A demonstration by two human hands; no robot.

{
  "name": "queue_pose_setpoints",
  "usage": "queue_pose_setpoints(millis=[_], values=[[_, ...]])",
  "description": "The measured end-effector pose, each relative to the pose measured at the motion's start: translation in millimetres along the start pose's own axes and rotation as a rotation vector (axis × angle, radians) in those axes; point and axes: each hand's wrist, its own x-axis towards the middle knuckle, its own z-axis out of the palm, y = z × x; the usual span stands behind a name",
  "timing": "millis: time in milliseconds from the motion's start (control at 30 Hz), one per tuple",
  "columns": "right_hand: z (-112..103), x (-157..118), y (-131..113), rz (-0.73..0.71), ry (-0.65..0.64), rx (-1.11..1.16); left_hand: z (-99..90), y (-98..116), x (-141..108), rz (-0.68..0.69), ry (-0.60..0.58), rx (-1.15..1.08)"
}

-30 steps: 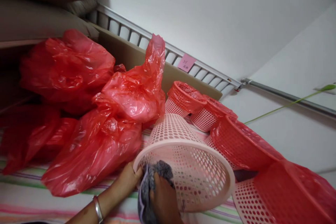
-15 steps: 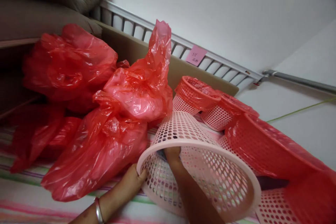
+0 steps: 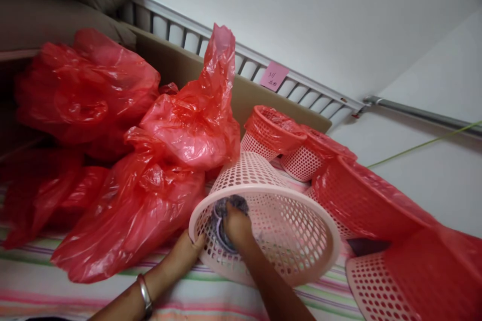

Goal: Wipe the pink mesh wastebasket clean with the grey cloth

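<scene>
A pale pink perforated plastic wastebasket (image 3: pixel 250 173) lies tilted on its side, its mouth towards me. My left hand (image 3: pixel 192 248) grips the rim at its left, the thumb showing on the near side and the other fingers hidden behind the wall. Inside the mouth, my right hand (image 3: pixel 238 224) is closed on a grey-purple cloth (image 3: pixel 220 215), pressed against the left inner wall. Red plastic bags (image 3: pixel 131 225), bunched and bulging, lie just left of the basket.
More wastebaskets (image 3: pixel 263 145) lined with red bags stand in a row to the right. Striped fabric (image 3: pixel 211 296) covers the surface beneath. Behind are a cardboard panel (image 3: pixel 252 100) and a white railing with a pink note (image 3: pixel 274 76). A metal pole (image 3: pixel 417 110) runs along the right wall.
My right hand has drawn the cloth from deeper in the basket towards its mouth, so more of it shows. My left hand stays on the rim. The view has shifted slightly.
</scene>
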Motion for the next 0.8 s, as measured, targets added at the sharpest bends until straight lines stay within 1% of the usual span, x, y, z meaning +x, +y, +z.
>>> queue_pose_setpoints(millis=[100,200,267,367,467,533,600,667,733,800], values=[[-6.3,-52.0,-13.0,-0.089,-0.094,-0.025,0.5,3.3,-1.8,0.022,0.002,-0.032],[-12.9,-86.9,-19.5,-0.104,-0.162,-0.012,-3.5,15.1,-4.3,-0.025,-0.016,0.001],[-16.2,-97.5,-20.7,-0.088,-0.174,-0.010,-9.1,23.8,-4.2,-0.052,-0.014,0.038],[-16.9,-98.5,-20.0,-0.092,-0.191,-0.033,-16.8,29.5,0.2,-0.087,0.011,0.049],[-11.1,-84.0,-16.1,-0.053,-0.178,-0.052,-18.3,27.4,5.7,-0.124,-0.004,0.036],[-5.4,-63.4,-11.3,0.016,-0.130,-0.054,-16.8,26.8,7.8,-0.098,-0.045,0.010],[-0.2,-33.9,-5.2,0.085,-0.071,-0.054,-15.0,29.0,8.3,-0.053,-0.086,-0.016],[3.6,1.3,1.5,0.126,-0.027,-0.048,-13.3,32.8,7.5,-0.037,-0.088,-0.017],[6.3,36.5,7.8,0.138,0.013,-0.037,-11.1,35.8,6.2,-0.053,-0.073,0.012],[8.3,65.8,12.8,0.119,0.071,-0.011,-7.9,36.0,5.2,-0.062,-0.078,0.045]])
